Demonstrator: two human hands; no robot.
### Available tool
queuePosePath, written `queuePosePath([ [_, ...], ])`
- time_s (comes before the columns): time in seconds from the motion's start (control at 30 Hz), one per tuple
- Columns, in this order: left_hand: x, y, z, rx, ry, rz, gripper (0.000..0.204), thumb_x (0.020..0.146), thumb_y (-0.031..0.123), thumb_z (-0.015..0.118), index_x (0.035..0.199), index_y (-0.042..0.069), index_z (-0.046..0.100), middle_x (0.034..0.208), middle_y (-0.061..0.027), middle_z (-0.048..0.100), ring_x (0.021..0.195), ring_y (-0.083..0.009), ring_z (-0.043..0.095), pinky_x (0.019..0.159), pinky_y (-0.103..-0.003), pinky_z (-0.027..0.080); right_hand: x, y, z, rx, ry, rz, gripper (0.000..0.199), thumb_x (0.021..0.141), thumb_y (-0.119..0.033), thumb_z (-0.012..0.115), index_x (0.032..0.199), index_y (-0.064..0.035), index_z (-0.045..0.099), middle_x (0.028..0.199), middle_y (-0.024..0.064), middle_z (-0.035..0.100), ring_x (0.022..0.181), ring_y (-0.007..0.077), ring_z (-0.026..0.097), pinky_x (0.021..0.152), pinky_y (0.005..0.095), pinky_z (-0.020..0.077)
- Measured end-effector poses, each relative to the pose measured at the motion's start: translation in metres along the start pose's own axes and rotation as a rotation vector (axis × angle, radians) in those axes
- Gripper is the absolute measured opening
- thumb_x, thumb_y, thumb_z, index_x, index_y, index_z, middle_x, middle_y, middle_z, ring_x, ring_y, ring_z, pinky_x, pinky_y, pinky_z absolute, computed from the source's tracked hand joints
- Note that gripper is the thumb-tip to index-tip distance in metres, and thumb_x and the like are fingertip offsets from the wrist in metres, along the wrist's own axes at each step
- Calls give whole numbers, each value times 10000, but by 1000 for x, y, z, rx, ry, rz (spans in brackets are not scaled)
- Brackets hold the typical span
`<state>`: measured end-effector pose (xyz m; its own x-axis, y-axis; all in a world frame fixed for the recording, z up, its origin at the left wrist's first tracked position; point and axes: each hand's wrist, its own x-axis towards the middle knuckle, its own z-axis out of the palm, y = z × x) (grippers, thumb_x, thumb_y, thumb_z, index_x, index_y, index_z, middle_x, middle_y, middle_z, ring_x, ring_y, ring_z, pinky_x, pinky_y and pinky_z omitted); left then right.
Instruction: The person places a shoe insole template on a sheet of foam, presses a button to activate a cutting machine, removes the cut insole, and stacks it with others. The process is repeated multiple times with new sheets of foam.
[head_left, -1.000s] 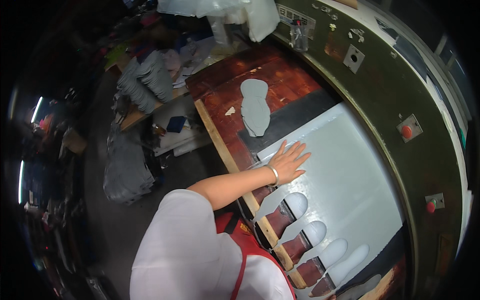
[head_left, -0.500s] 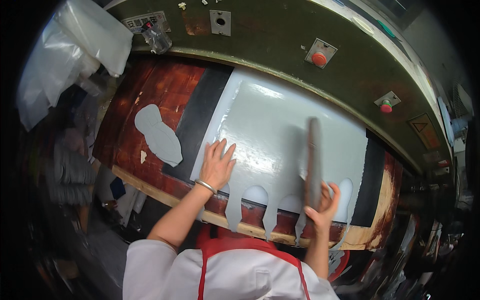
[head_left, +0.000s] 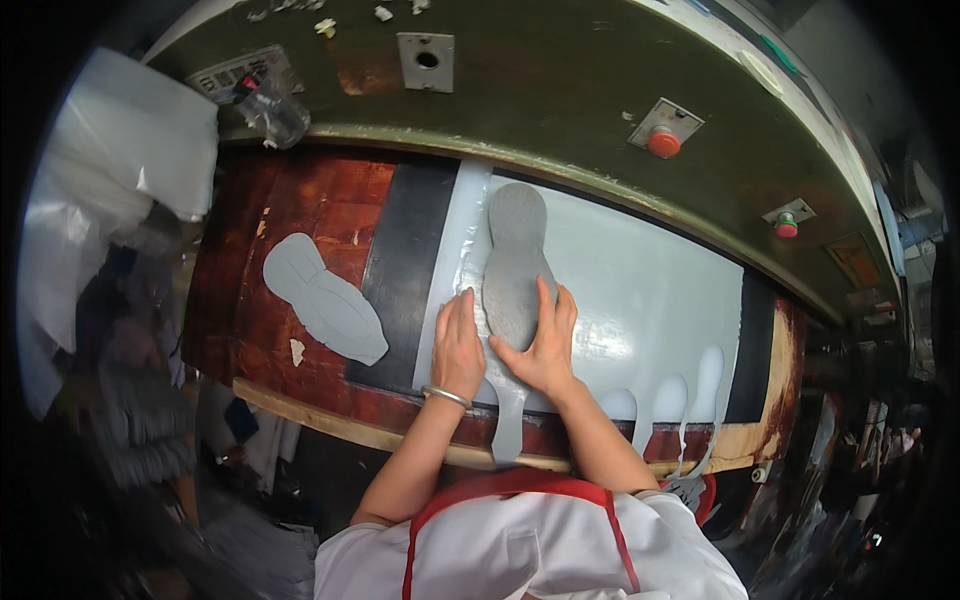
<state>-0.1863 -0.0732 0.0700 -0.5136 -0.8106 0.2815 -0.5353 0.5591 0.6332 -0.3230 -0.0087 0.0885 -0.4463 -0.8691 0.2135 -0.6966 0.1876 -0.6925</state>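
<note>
A grey sole-shaped cutting die [head_left: 515, 240] lies flat on the left part of a shiny grey sheet [head_left: 650, 300]. My right hand [head_left: 545, 350] grips the die's near end, thumb on one side and fingers along the other. Just left of the die, my left hand [head_left: 459, 350] rests with its fingers stretched out; whether they touch the die's edge I cannot tell. Along the sheet's near edge are rounded cut-outs, with narrow strips between them hanging over the table edge. Several thin grey sole-shaped pieces [head_left: 325, 300] lie stacked on the reddish-brown board to the left.
Behind the sheet runs a dark green machine beam [head_left: 560, 110] with a red button [head_left: 663, 143] and a green-ringed button [head_left: 787, 226]. A clear plastic cup [head_left: 275, 113] hangs on it. Clear plastic bags [head_left: 120, 180] hang far left. A wooden strip [head_left: 330, 425] edges the table.
My right hand has brought the upright die leftward and laid it flat on the sheet. My left hand now lies beside it with its fingers closer together.
</note>
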Motion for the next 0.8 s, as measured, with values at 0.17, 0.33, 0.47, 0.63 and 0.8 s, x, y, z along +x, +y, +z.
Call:
queuePosePath([
  [0.17, 42, 13, -17, -137, -83, -60, 511, 827, -60, 502, 1332, -39, 430, 1196, -231, 575, 1163, -386, 516, 1008, -429, 410, 49, 56, -80, 228, 187, 258, 877, 803, -232, 724, 1458, 21, 198, 1370, 249, 394, 1266, 361, 413, 1038, 443, 365],
  [0.33, 35, 45, -67, 89, -56, -297, 296, 862, 47, 578, 1156, 14, 575, 913, -145, 635, 875, -334, 580, 792, -425, 457, 120, 146, -230, -58, 620, 418, 798, 927, -352, 570, 1471, 38, 135, 1439, 274, 312, 1342, 388, 299, 1092, 472, 251],
  [0.47, 41, 49, -59, 299, -190, -380, 235, 879, 223, 618, 777, 14, 584, 719, -171, 587, 709, -373, 557, 665, -453, 431, 168, 171, -267, -413, 643, 318, 894, 931, -395, 539, 1437, 127, 19, 1468, 359, 121, 1375, 467, 131, 1126, 518, 122],
  [0.63, 80, 20, -21, 310, -83, -349, 361, 897, 295, 605, 675, 21, 531, 642, -213, 565, 628, -423, 552, 586, -501, 421, 173, 166, -249, -392, 643, 316, 960, 920, -382, 548, 1421, 137, -86, 1475, 379, -18, 1390, 496, 32, 1141, 516, 88],
  [0.8, 85, 5, -20, 281, -94, -393, 329, 919, 322, 578, 743, 45, 556, 664, -223, 579, 661, -437, 571, 572, -506, 420, 134, 155, -263, -289, 544, 264, 878, 917, -304, 577, 1450, 115, 18, 1502, 345, 83, 1410, 448, 121, 1158, 452, 111],
])
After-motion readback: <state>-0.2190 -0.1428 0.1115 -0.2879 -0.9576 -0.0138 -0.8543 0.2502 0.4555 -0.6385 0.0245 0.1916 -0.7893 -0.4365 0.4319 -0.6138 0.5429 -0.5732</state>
